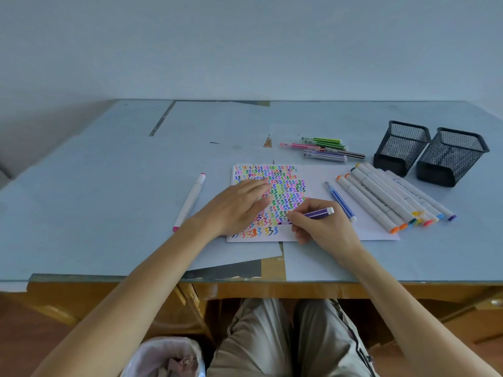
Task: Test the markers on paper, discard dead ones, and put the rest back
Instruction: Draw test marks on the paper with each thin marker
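Left hand [242, 205] lies flat, fingers straight, pinning the paper [313, 235]; right hand [321, 224] pinches a purple marker [315, 214], tip on the sheet.

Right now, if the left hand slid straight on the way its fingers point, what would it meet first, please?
Probably the thin markers beyond the paper; the left hand lies flat, fingers pointing up-right.

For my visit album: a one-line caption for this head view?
Right hand tests a purple marker on squiggle-covered paper, left hand pressing it flat.
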